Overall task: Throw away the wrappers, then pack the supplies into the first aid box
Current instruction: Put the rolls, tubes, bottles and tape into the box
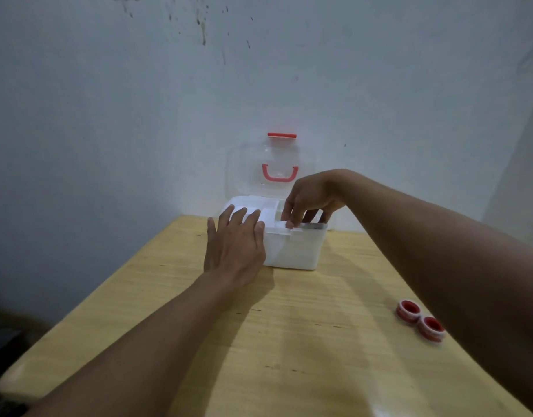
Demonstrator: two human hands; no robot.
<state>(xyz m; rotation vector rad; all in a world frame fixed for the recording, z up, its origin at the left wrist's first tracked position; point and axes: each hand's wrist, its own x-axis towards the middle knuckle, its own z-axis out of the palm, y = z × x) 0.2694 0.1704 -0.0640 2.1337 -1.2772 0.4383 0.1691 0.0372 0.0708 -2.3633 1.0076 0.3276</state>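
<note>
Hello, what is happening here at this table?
A person is packing a white first aid box that stands open on a wooden table, its clear lid upright against the wall. The left hand lies flat on the left side of the box, steadying it. The right hand reaches over the rim, fingertips at the inner tray; whether it holds something is unclear. Two red and white tape rolls wait on the table, not yet packed.

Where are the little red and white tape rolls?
In the head view, the two small red and white tape rolls lie touching on the yellow wooden table, at the right, nearer than the open white plastic box.
</note>
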